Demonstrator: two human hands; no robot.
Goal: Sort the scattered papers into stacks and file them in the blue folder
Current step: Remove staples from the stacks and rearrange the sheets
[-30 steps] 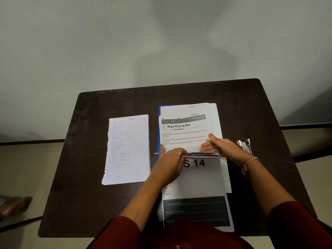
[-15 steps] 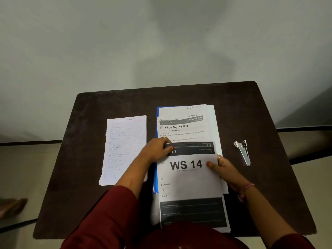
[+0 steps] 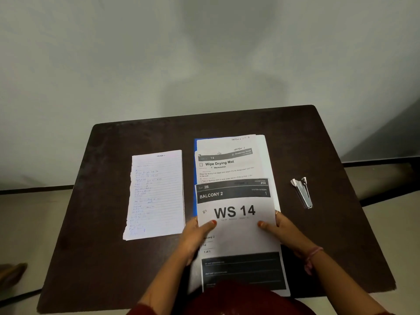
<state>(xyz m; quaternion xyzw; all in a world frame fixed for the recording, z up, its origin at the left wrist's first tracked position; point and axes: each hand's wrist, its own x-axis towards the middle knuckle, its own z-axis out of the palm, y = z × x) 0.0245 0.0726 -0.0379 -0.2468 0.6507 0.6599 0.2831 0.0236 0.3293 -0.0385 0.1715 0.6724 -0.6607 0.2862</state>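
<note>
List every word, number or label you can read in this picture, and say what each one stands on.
WS 14 sheet, held by the left hand and right hand: "2B", "BALCONY 2", "#14", "WS 14", "14", "1 of 1".
Its dark lower band: too small to read.
Wipe Drying Mat sheet: "74", "Wipe Drying Mat", "Workstation", "Dexterous Hand"; body text blurred.
Lined sheet: handwriting, unreadable.
Stapler: no text visible.

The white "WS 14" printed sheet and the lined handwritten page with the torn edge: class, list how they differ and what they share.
1. The white "WS 14" printed sheet carries bold black print and dark bands; the lined handwritten page carries faint blue handwriting.
2. The left hand and right hand hold the printed sheet; the handwritten page lies untouched.
3. The printed sheet overlaps a paper stack; the handwritten page lies alone.
Both are white, portrait-oriented paper.
</note>
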